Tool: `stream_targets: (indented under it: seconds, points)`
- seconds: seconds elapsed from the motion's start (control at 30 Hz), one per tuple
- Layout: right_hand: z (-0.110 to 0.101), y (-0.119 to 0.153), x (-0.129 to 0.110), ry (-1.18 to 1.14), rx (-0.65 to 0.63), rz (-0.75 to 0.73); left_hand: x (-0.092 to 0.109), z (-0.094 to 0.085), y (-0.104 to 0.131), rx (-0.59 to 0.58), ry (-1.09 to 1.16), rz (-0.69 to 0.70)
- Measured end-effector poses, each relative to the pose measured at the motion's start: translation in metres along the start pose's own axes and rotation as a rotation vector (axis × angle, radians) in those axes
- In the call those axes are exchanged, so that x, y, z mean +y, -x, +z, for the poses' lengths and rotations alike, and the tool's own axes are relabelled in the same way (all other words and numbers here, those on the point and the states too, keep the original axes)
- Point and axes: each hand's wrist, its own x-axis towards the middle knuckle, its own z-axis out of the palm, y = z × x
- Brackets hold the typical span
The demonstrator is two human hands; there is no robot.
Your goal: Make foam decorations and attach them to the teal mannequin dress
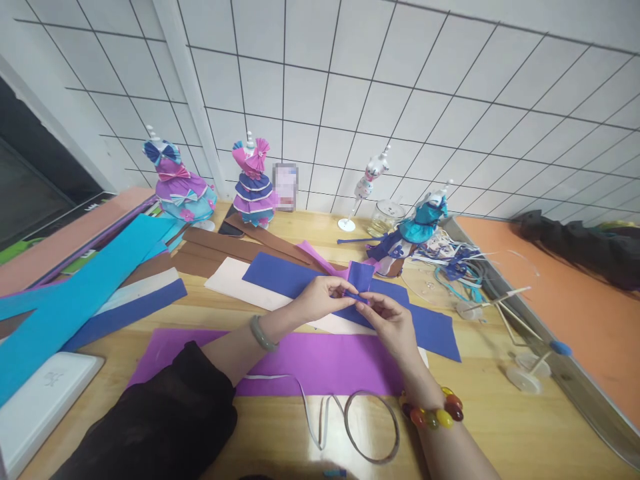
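Observation:
Between my two hands is a small piece of dark blue fabric (361,275), its near edge folded and a purple strip running off behind it. My left hand (327,297) pinches the folded edge from the left. From the right, my right hand (387,317) grips the same edge, fingertips close to the left ones. Beneath lie a long dark blue fabric strip (285,273) and a cream fabric strip (235,285), overlapping. Closer to me, a wide purple fabric piece (320,363) is spread flat under my wrists.
Small dress forms wear a purple-and-aqua dress (183,190), a layered dress (254,190) and a teal outfit (423,220). A bare dress form (367,183) stands between. Turquoise fabric (90,287) lies left, by a white device (53,393). A ring (397,433) sits in front; scraps (450,257) pile right.

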Motion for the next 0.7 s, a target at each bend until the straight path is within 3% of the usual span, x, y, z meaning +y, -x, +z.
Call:
stream_targets:
  seconds: [0.7]
  points:
    - [-0.0053, -0.0006, 0.0031, 0.291, 0.03, -0.239, -0.0013, -0.0037, -0.002, 0.007, -0.206, 0.097]
